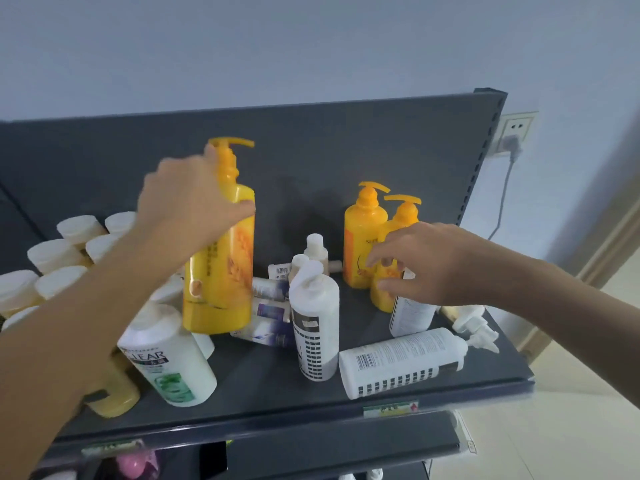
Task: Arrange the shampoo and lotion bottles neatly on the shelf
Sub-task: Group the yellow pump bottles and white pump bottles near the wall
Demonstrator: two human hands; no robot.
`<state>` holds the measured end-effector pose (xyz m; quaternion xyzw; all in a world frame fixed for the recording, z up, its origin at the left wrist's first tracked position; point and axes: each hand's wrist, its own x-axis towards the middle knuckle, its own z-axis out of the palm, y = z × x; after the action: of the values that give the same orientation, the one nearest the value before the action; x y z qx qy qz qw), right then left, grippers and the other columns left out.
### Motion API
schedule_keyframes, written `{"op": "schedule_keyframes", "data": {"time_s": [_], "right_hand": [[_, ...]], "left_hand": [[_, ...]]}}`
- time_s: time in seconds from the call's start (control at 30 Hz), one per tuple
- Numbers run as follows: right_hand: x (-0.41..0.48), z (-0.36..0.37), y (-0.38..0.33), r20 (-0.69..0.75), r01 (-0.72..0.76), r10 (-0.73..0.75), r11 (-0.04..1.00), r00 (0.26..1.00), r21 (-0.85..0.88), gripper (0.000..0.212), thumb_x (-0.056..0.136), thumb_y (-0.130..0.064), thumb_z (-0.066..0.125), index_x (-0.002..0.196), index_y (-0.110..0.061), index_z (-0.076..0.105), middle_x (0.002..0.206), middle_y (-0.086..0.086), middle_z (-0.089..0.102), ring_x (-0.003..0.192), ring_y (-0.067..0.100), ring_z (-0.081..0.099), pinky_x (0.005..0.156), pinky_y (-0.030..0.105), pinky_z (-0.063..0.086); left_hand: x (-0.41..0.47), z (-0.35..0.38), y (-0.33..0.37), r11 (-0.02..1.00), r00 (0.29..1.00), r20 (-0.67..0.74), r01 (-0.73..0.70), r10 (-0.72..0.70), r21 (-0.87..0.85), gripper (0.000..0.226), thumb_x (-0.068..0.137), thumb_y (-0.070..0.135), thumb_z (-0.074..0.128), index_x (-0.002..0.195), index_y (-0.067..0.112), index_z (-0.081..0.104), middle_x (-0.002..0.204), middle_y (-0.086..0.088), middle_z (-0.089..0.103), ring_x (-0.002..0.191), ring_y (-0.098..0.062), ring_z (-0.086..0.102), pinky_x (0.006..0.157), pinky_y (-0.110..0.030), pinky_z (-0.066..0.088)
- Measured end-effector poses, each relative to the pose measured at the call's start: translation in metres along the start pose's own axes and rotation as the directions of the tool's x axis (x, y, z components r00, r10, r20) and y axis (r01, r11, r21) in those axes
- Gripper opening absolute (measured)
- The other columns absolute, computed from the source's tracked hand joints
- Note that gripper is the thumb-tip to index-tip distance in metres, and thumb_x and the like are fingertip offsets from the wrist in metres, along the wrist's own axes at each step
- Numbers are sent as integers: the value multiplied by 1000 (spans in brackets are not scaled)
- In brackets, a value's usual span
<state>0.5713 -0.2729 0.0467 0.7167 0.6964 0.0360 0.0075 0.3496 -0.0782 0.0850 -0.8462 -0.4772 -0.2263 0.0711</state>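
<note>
Left grip [187, 199] is wrapped round the shoulder of a large yellow pump bottle [221, 271], thumb across its front. The bottle is off the shelf [263, 375] and tipped slightly, at 10 o'clock from shelf centre.

Right grip [426, 261] is at 3 o'clock, fingers spread and half-curled, holding nothing. It sits in front of the nearer of two standing yellow pump bottles [403, 216]; I cannot tell whether it touches. The farther yellow bottle [360, 230] stands just beside it at 1 o'clock, against the dark back panel [311, 143].

At centre, a white pump bottle with a black checked label [315, 323] stands upright. A matching white bottle [401, 362] lies on its side at 5 o'clock, pump pointing to 3. Small tubes [270, 306] lie jumbled behind the centre bottle.

A white CLEAR bottle [169, 358] leans at 7 o'clock, with a beige bottle [114, 393] lying beside it. White-capped bottles [59, 254] are packed together at 9 o'clock.

A wall socket [516, 129] with a plug in it is at 2 o'clock, beyond the shelf.
</note>
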Motion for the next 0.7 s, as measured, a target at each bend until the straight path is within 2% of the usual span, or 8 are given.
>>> {"op": "schedule_keyframes", "data": {"time_s": [0.13, 0.23, 0.3, 0.4, 0.47, 0.53, 0.6, 0.7], "right_hand": [[-9, -4, 4, -5, -8, 8, 1000, 1000, 23, 32, 93, -52, 54, 124, -44, 61, 110, -20, 66, 101, 12, 64, 83, 32, 54], [-14, -9, 4, -18, -8, 9, 999, 1000, 36, 32, 93, -51, 55, 123, -42, 62, 110, -20, 67, 101, 11, 63, 84, 35, 55], [-19, -12, 4, -26, -1, 2, 999, 1000, 40, 32, 93, -50, 54, 123, -40, 63, 109, -19, 67, 99, 10, 64, 84, 34, 56], [-28, -15, 6, -27, -8, 10, 999, 1000, 52, 32, 93, -50, 54, 122, -40, 63, 107, -18, 68, 97, 10, 65, 84, 33, 56], [-36, -18, 10, -33, -19, 21, 998, 999, 52, 32, 94, -50, 54, 123, -41, 62, 108, -18, 67, 98, 8, 62, 85, 31, 54], [-44, -20, 15, -48, -34, 36, 998, 998, 51, 32, 95, -51, 54, 124, -41, 61, 110, -18, 66, 98, 6, 60, 84, 28, 52], [-52, -21, 22, -53, -56, 59, 997, 997, 52, 32, 95, -51, 54, 125, -42, 60, 110, -17, 66, 94, 5, 58, 82, 27, 51], [-61, -18, 33, -53, -98, 101, 994, 993, 56, 33, 95, -52, 53, 125, -43, 59, 110, -18, 66, 87, 3, 54, 79, 26, 50]], "left_hand": [[-11, -58, 13, 991, 994, -106, -44, 30, -125, 60, 73, 61, 71, 120, 25, 61, 108, -7, 70, 103, -37, 62, 89, -49, 50], [-13, -91, 34, 954, 982, -187, -91, 38, -285, 66, 74, 53, 78, 131, 25, 61, 104, 2, 61, 98, -24, 59, 91, -44, 47], [-13, -106, 52, 926, 973, -219, -141, 66, -350, 63, 72, 54, 78, 129, 31, 62, 103, 8, 59, 97, -19, 59, 87, -37, 49], [-10, -114, 78, 897, 957, -248, -235, 147, -374, 63, 69, 58, 76, 126, 36, 61, 103, 11, 62, 100, -18, 62, 87, -39, 53], [-6, -112, 94, 880, 946, -267, -278, 182, -385, 68, 70, 56, 76, 132, 35, 58, 92, 17, 59, 101, -20, 62, 89, -41, 53], [-3, -107, 109, 858, 939, -285, -302, 192, -417, 77, 71, 51, 78, 142, 36, 49, 90, 22, 56, 106, -23, 60, 91, -40, 52], [0, -96, 120, 827, 940, -281, -309, 192, -469, 98, 71, 47, 80, 155, 38, 29, 107, 12, 62, 111, -26, 59, 92, -40, 50], [5, -77, 134, 775, 942, -263, -324, 209, -542, 114, 75, 43, 81, 160, 41, 6, 104, 8, 59, 94, -21, 62, 80, -34, 53]]}}
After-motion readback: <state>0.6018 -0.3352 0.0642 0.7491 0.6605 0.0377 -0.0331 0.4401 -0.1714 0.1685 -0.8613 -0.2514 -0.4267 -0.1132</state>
